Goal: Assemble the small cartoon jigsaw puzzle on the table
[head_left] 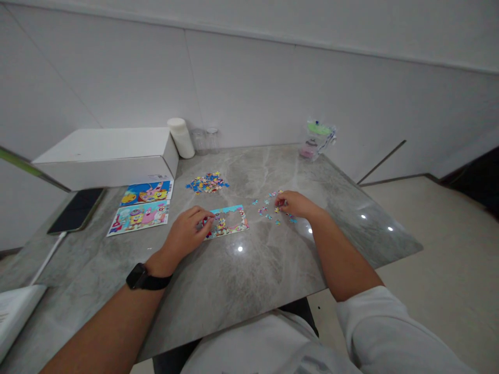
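A partly assembled jigsaw puzzle (222, 222) with a colourful cartoon picture lies mid-table. It has a gap in its right half that shows the grey tabletop. My left hand (191, 228) rests over its left end, fingers slightly bent and touching it. To the right, several loose puzzle pieces (268, 216) are scattered. Among them my right hand (292, 203) has its fingertips pinched together at a puzzle piece, which the fingers mostly hide. Behind the puzzle is a heap of mixed puzzle pieces (208, 183). Two cartoon picture cards (140, 216) lie left of my left hand.
A long white box (105, 161) stands at the back left beside a white bottle (181, 138) and two clear glasses (211, 140). A phone (77, 210) with a cable lies at left. A clear plastic bag (317, 140) sits at the back right. The table (249, 280) ends at right.
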`<state>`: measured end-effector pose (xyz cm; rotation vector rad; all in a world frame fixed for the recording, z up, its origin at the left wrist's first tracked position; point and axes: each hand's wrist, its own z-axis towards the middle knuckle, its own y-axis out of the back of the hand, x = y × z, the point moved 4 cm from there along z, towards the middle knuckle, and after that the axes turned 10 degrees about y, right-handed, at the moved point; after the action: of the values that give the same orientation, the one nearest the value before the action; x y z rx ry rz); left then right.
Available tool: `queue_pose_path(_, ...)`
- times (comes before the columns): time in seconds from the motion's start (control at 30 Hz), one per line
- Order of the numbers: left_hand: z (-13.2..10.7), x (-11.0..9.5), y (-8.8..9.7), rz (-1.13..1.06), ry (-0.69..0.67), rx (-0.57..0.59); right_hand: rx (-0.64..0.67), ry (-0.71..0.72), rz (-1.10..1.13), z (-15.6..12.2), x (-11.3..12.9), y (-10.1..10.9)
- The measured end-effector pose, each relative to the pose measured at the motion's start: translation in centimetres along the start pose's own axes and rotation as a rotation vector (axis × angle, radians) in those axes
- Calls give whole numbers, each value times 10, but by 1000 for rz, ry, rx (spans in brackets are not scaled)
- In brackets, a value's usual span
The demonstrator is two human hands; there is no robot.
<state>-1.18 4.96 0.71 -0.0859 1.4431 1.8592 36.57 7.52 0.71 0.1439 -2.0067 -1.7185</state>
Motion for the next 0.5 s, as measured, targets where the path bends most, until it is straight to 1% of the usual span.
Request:
queue_pose_path(0.1,0,-2,1,-3,13,1,40,23,37,1,-1,-5)
queue_pose_path(0.2,0,-3,2,-7,27,1,71,10,69,1,-3,-8)
queue_pose_path(0.33,1,-3,3,-79,78,10,67,3,68,0,-8,-9)
queue_pose_path(0.43,2,0,7,-230,185,-18,51,5,94,-1,-9,-8)
queue_pose_path(0.5,4,7,9,-413,309,-53,40,9,143,-2,-8,-8)
